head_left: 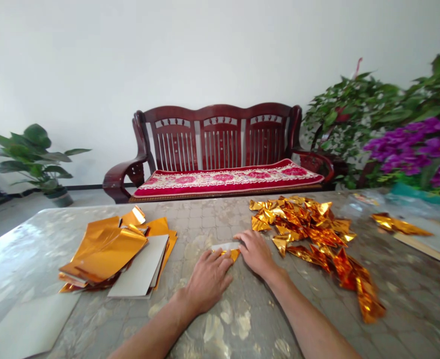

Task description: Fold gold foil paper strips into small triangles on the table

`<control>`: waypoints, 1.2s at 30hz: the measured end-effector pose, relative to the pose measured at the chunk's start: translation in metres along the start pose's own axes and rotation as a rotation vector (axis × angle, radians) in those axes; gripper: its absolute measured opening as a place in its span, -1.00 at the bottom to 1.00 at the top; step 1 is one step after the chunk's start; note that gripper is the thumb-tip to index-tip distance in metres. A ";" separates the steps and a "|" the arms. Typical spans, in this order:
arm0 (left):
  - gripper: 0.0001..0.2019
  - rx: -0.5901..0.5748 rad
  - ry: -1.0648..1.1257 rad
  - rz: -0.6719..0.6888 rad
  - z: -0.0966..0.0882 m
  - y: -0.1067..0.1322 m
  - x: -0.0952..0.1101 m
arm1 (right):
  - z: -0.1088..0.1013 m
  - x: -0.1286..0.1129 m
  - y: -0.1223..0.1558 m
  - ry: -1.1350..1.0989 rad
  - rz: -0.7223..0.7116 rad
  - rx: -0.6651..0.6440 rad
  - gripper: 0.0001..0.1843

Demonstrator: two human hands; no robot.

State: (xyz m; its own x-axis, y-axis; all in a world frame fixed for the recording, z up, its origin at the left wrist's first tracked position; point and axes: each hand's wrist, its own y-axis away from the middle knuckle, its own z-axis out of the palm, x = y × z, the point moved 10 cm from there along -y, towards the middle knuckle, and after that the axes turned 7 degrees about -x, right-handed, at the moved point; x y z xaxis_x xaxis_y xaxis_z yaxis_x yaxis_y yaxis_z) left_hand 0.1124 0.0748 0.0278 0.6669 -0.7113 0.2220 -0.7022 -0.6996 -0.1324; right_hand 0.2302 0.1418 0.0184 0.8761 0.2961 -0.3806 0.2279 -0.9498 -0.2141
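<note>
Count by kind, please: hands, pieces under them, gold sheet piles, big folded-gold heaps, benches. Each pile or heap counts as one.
Left hand, right hand: 2
Piece under them: 1
Sheet pile: 1
Folded heap: 1 (its bits overlap too much to count singly)
Bench: 1
Total: 6

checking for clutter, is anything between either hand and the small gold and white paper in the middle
Nothing visible: the left hand lies on the paper, and the right hand is at its right end. The sheet stack and folded gold pieces lie off to the left and right.
</note>
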 end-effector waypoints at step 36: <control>-0.56 -0.029 0.224 -0.366 -0.001 -0.023 -0.080 | 0.000 -0.021 0.002 0.021 -0.073 -0.189 -0.73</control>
State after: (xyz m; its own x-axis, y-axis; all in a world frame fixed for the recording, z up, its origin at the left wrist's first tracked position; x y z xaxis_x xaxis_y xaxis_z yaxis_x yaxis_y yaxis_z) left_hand 0.0746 0.1477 0.0139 0.8050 -0.3822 0.4538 -0.4381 -0.8987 0.0203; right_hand 0.2126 0.1333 0.0258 0.8626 0.3641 -0.3512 0.3647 -0.9287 -0.0671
